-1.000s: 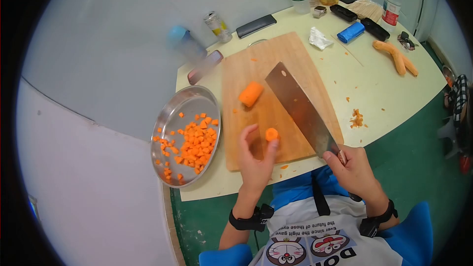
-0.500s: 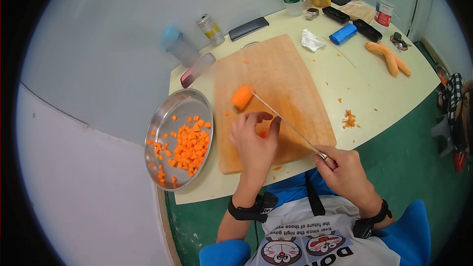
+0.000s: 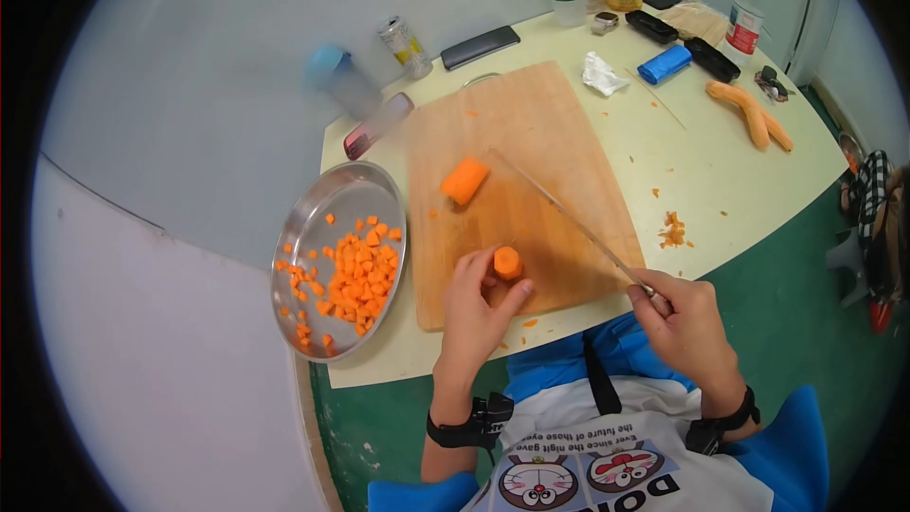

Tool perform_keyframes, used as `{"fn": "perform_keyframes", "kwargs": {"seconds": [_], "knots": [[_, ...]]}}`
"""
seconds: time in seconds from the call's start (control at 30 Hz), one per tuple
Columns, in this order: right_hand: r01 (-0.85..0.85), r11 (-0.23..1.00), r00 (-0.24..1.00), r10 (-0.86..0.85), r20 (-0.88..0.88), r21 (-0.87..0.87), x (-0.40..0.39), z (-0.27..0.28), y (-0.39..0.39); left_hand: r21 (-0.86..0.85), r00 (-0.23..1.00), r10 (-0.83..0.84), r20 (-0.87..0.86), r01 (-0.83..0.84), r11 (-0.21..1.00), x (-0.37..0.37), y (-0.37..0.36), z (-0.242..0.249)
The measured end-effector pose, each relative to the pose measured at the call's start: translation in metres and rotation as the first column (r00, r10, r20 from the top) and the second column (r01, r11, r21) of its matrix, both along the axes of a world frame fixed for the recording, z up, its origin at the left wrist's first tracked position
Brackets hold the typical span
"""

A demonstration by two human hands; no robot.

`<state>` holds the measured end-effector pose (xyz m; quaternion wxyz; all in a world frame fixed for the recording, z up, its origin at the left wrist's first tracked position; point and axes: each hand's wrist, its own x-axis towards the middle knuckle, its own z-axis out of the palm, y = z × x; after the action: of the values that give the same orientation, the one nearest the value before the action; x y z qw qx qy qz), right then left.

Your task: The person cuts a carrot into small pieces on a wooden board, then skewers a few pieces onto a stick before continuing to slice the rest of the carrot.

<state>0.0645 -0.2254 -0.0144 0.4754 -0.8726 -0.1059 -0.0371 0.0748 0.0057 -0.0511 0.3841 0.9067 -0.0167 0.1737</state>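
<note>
My right hand (image 3: 678, 318) is closed round the handle of a knife (image 3: 574, 222). The blade slants up and left over the wooden cutting board (image 3: 559, 133), and its tip is apart from the carrot pieces. Near the board's front edge, a short carrot piece (image 3: 508, 264) stands with its round cut face upward. My left hand (image 3: 482, 308) has its fingers and thumb around that piece, at its left and lower sides. Farther up the board lies a thicker carrot chunk (image 3: 464, 181), untouched by either hand.
An oval metal tray (image 3: 287, 228) with carrot cubes stands left of the board. A peeler-like pink-handled tool (image 3: 377, 125), can (image 3: 405, 47) and black case (image 3: 481, 47) are behind. To the right lie carrot peelings (image 3: 674, 230), a forked peeled carrot (image 3: 754, 117), a blue roll (image 3: 664, 64) and a bottle (image 3: 746, 14).
The knife has moved right and toward me, away from the thicker chunk. My left hand has shifted slightly down and opened up the view of the short carrot piece, which now shows upright.
</note>
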Motion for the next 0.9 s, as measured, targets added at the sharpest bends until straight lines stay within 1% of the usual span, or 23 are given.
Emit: {"fn": "perform_keyframes", "kwargs": {"seconds": [0.07, 0.17, 0.27, 0.3, 0.33, 0.37, 0.4, 0.43, 0.47, 0.5, 0.6, 0.67, 0.8, 0.87, 0.9], "knots": [[-0.013, 1.000, 1.000, 0.013, 0.003, -0.024, 0.000, 0.004, -0.001, -0.102, 0.998, 0.013, -0.054, -0.019, 0.995, -0.001, -0.001, -0.002], [-0.028, 0.998, 1.000, 0.028, 0.009, -0.058, 0.001, 0.006, 0.000, -0.134, 0.995, 0.050, -0.082, -0.061, 0.989, -0.001, -0.005, -0.003], [-0.037, 0.997, 0.999, 0.039, 0.027, -0.067, 0.000, 0.005, 0.000, -0.137, 0.994, 0.092, -0.052, -0.098, 0.986, -0.001, -0.012, -0.003], [-0.041, 0.998, 0.999, 0.042, 0.033, -0.047, 0.000, 0.004, 0.000, -0.144, 0.994, 0.096, -0.052, -0.102, 0.984, -0.002, -0.011, -0.003], [-0.047, 0.998, 0.998, 0.049, 0.033, -0.053, 0.000, 0.006, -0.001, -0.129, 0.996, 0.083, -0.017, -0.085, 0.988, -0.003, -0.010, -0.004], [-0.048, 0.996, 0.999, 0.048, -0.004, -0.074, -0.001, 0.010, -0.003, -0.112, 0.997, 0.072, 0.017, -0.070, 0.991, -0.005, -0.008, -0.004], [-0.051, 0.994, 0.998, 0.047, -0.040, -0.095, -0.002, 0.014, -0.005, -0.119, 0.997, 0.081, 0.015, -0.079, 0.990, -0.007, -0.007, -0.003], [-0.059, 0.993, 0.998, 0.055, -0.043, -0.101, -0.002, 0.017, -0.006, -0.201, 0.995, 0.094, 0.017, -0.088, 0.976, -0.008, -0.007, -0.001], [-0.056, 0.993, 0.998, 0.056, -0.004, -0.109, -0.002, 0.020, -0.007, -0.281, 0.994, 0.105, 0.017, -0.096, 0.955, -0.009, -0.005, 0.000], [-0.052, 0.992, 0.998, 0.057, 0.034, -0.117, -0.002, 0.021, -0.008, -0.287, 0.994, 0.112, 0.013, -0.104, 0.952, -0.008, -0.004, 0.000], [-0.034, 0.990, 0.999, 0.039, 0.035, -0.134, -0.001, 0.019, -0.009, -0.339, 0.985, 0.163, 0.059, -0.134, 0.931, 0.002, -0.001, 0.001], [-0.025, 0.990, 0.999, 0.030, 0.035, -0.139, -0.001, 0.016, -0.009, -0.441, 0.994, 0.089, -0.059, -0.106, 0.891, 0.009, -0.001, 0.000], [-0.015, 0.991, 1.000, 0.016, 0.007, -0.133, -0.004, 0.013, -0.010, -0.468, 0.990, 0.125, -0.062, -0.140, 0.873, 0.011, 0.001, -0.004], [-0.010, 0.991, 1.000, 0.011, 0.007, -0.130, -0.004, 0.012, -0.011, -0.592, 0.979, 0.191, -0.066, -0.193, 0.783, 0.011, 0.001, -0.005], [-0.006, 0.992, 1.000, 0.007, 0.014, -0.129, -0.004, 0.011, -0.012, -0.591, 0.980, 0.187, -0.068, -0.191, 0.784, 0.011, 0.002, -0.004]]}}
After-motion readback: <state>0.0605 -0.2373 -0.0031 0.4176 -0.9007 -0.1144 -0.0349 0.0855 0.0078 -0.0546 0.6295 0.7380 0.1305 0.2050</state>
